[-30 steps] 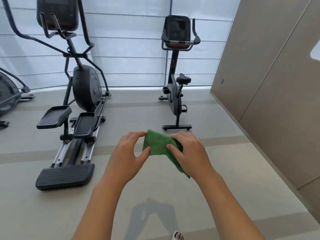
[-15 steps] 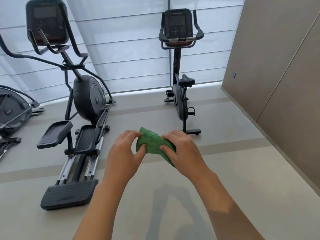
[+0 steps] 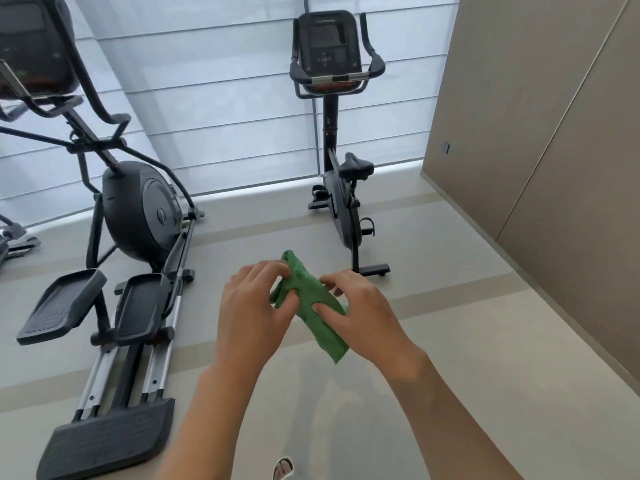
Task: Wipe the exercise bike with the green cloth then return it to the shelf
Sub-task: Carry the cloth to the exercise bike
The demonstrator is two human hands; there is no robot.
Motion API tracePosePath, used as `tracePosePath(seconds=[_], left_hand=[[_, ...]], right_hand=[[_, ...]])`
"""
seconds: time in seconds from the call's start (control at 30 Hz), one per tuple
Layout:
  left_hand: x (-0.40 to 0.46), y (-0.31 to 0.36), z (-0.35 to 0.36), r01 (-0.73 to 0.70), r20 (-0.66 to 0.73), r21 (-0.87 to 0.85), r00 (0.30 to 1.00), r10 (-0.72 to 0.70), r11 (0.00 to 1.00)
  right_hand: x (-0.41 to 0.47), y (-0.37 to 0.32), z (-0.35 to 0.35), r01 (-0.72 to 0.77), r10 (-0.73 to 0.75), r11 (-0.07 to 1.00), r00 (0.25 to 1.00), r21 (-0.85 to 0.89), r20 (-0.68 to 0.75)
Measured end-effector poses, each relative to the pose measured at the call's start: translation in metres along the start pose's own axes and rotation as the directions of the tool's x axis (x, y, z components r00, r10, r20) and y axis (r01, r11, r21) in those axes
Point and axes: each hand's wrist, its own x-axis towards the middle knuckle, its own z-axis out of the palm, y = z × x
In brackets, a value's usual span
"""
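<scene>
While bunched, green cloth [image 3: 309, 299] sits btwn hands.

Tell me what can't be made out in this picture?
Head view:
- Shelf for the green microfibre cloth: outside the frame.
- Black upright exercise bike: console text too small.
- Cloth's middle: covered by left hand and right hand.
- Black elliptical trainer: console cut off at the top edge.

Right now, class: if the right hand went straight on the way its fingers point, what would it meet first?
The right hand grips the cloth and points left and forward, so it would likely meet the left hand first, though depth is uncertain.
</scene>
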Motion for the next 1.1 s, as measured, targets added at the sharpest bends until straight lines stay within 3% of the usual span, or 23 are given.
tracePosePath(seconds=[0.4, 0.63, 1.1], left_hand=[[0.137, -0.116, -0.023, -0.09, 0.046, -0.13, 0.994, 0.097, 0.987], [0.172, -0.175, -0.022, -0.075, 0.09, -0.201, 0.991, 0.095, 0.977], [0.26, -0.229, 0.016, 0.017, 0.105, -0.138, 0.994, -0.002, 0.99]], right_hand=[[0.152, -0.05, 0.07, -0.018, 0.017, 1.0, 0.999, -0.01, -0.042], [0.206, -0.051, 0.097, -0.025, 0.017, 0.99, 0.998, -0.14, -0.058], [0.318, 0.013, 0.09, -0.04, 0.017, 0.986, 0.989, -0.16, -0.146]])
